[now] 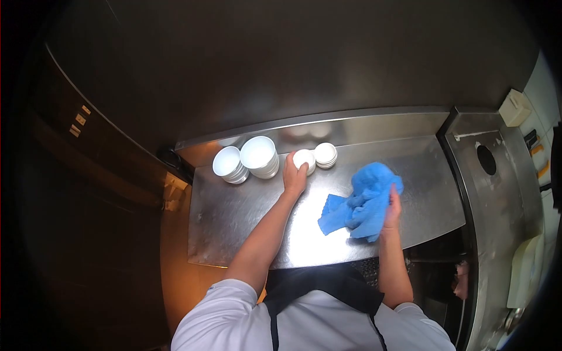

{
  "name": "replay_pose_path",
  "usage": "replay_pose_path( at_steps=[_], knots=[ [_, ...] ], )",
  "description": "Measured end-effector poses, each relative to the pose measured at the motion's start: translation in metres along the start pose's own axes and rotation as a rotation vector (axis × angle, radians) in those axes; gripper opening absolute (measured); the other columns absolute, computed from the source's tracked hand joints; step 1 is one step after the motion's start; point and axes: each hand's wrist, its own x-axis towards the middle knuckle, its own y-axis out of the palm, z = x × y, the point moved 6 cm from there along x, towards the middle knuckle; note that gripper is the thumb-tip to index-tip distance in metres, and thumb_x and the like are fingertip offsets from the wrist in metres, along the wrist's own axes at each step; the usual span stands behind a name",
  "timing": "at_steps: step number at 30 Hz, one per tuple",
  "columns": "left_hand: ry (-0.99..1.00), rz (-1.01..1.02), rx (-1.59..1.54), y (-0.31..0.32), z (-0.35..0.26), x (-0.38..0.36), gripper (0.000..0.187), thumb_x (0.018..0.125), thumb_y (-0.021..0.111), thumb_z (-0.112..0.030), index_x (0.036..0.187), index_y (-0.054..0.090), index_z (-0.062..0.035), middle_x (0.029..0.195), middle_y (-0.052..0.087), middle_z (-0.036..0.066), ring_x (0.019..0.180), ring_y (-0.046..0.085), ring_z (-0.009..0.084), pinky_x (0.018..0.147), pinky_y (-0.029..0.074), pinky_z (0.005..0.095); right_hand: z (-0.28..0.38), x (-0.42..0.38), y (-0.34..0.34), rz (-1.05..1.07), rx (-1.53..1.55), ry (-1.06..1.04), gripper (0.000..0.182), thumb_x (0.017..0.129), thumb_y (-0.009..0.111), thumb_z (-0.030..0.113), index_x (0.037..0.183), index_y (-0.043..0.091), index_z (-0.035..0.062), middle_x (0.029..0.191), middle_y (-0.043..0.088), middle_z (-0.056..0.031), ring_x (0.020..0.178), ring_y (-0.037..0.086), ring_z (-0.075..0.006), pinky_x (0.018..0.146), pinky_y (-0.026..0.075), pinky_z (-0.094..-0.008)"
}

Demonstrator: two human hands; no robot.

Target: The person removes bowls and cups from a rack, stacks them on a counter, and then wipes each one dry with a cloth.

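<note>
L hand [295, 175] gripped sm. white bowl [304, 158] nr. back of steel counter [213, 219]; prob. light, rigid, breakable, best held round sides. R hand [393, 209] clutched soft blue cloth [370, 202] above counter.

Before you, the worktop [228, 216] is smooth, scuffed metal with a bright sheen, the stacked white bowls [258, 153] and small white dishes [325, 154] look smooth and glossy, the blue cloth [366, 202] is matt and rumpled, and your black apron [319, 279] is dull fabric.
</note>
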Motion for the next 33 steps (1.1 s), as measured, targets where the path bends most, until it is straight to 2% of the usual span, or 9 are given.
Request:
replay_pose_path(
  at_steps=[2,6,10,11,14,17,20,27,33],
  knots=[
    [0.093,0.052,0.014,-0.003,0.003,-0.008,0.055,0.081,0.054,-0.022,0.130,0.047,0.0002,0.123,0.056,0.027,0.116,0.054,0.0413,0.100,0.041,0.0463,-0.029,0.013,-0.010,-0.022,-0.054,0.117,0.048,0.099,0.049,0.044,0.120,0.059,0.0027,0.103,0.068,-0.0111,0.096,0.065,-0.0224,0.089,0.051,-0.0359],
    [0.031,0.155,-0.047,-0.013,-0.003,-0.039,0.049,0.078,0.047,-0.017,0.124,0.053,0.0004,0.117,0.060,0.026,0.112,0.057,0.0400,0.099,0.042,0.0451,-0.087,0.026,-0.001,-0.114,-0.104,0.218,0.041,0.098,0.055,0.039,0.114,0.062,0.0019,0.100,0.069,-0.0085,0.092,0.065,-0.0180,0.086,0.052,-0.0312],
    [-0.226,0.110,-0.236,-0.027,-0.007,-0.066,0.047,0.080,0.043,-0.013,0.122,0.057,-0.0001,0.122,0.061,0.025,0.114,0.058,0.0378,0.101,0.042,0.0439,-0.111,0.033,-0.008,-0.100,-0.212,0.208,0.042,0.099,0.052,0.038,0.116,0.063,0.0005,0.106,0.069,-0.0087,0.094,0.066,-0.0194,0.086,0.053,-0.0333],
    [-0.266,0.098,-0.244,-0.030,-0.012,-0.068,0.046,0.082,0.041,-0.012,0.123,0.058,-0.0015,0.127,0.059,0.023,0.122,0.054,0.0371,0.106,0.039,0.0416,-0.112,0.033,-0.006,-0.105,-0.206,0.211,0.042,0.100,0.052,0.038,0.116,0.063,0.0005,0.107,0.069,-0.0088,0.095,0.066,-0.0194,0.087,0.053,-0.0334],
    [-0.055,-0.024,-0.179,-0.034,-0.010,-0.066,0.046,0.083,0.040,-0.011,0.124,0.058,-0.0037,0.132,0.058,0.020,0.133,0.045,0.0364,0.114,0.029,0.0447,-0.108,0.035,-0.003,-0.118,-0.181,0.206,0.040,0.101,0.050,0.035,0.115,0.063,0.0003,0.107,0.069,-0.0087,0.097,0.066,-0.0186,0.088,0.052,-0.0322],
    [0.029,-0.021,-0.040,-0.041,-0.015,-0.067,0.046,0.085,0.039,-0.011,0.127,0.056,-0.0050,0.138,0.055,0.016,0.141,0.035,0.0357,0.119,0.016,0.0506,-0.106,0.032,-0.003,-0.117,-0.139,0.203,0.038,0.101,0.049,0.033,0.114,0.064,-0.0001,0.107,0.069,-0.0078,0.096,0.066,-0.0171,0.088,0.051,-0.0297],
    [0.008,0.057,0.001,-0.040,-0.007,-0.062,0.046,0.085,0.039,-0.012,0.128,0.054,-0.0070,0.141,0.053,0.014,0.142,0.033,0.0357,0.119,0.011,0.0550,-0.107,0.030,-0.008,-0.126,-0.115,0.205,0.040,0.101,0.049,0.034,0.113,0.065,0.0000,0.105,0.069,-0.0080,0.095,0.066,-0.0175,0.087,0.052,-0.0301],
    [0.166,-0.065,0.058,-0.053,-0.024,-0.059,0.043,0.085,0.038,-0.012,0.123,0.057,-0.0085,0.138,0.055,0.013,0.140,0.036,0.0338,0.119,0.006,0.0526,-0.101,0.025,-0.009,-0.150,-0.087,0.138,0.040,0.101,0.050,0.035,0.110,0.066,0.0001,0.103,0.070,-0.0080,0.092,0.067,-0.0180,0.086,0.052,-0.0307],
    [0.108,0.022,-0.104,-0.047,-0.012,-0.063,0.039,0.084,0.039,-0.012,0.120,0.056,-0.0085,0.128,0.061,0.010,0.135,0.042,0.0292,0.119,0.008,0.0500,-0.107,0.029,-0.017,-0.163,-0.124,0.129,0.045,0.101,0.047,0.038,0.116,0.063,-0.0009,0.108,0.069,-0.0111,0.098,0.066,-0.0220,0.091,0.052,-0.0343]
  ],
)
